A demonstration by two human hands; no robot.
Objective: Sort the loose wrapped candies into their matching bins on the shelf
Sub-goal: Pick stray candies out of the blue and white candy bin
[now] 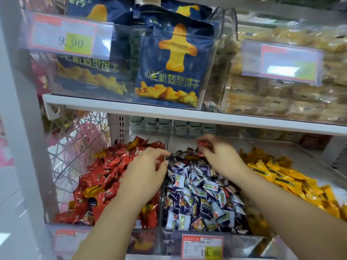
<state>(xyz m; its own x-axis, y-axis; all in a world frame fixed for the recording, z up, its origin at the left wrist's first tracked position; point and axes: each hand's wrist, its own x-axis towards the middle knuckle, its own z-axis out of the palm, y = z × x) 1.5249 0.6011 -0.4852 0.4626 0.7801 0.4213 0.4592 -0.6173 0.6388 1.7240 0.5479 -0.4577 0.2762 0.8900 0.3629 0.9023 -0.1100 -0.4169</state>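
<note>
Shop shelf with clear plastic bins [309, 156], both hands among the wrapped candies.

One small red wrapped candy [203, 143] is pinched in the fingertips of the right hand [219, 156], raised above the far end of the heap of blue-and-white wrapped candies [202, 194] in the middle bin; blur makes the grip hard to read, but it seems a pinch. The left hand [148, 171] hangs with fingers loosely spread, holding nothing, over the clear divider between that heap and the pile of red wrapped candies [112, 175] in the left bin. Yellow wrapped candies [281, 177] fill the right bin. A red-bordered price tag [202, 246] fronts the middle bin. Above the white shelf board [169, 113] stand navy biscuit bags [169, 62].
</note>
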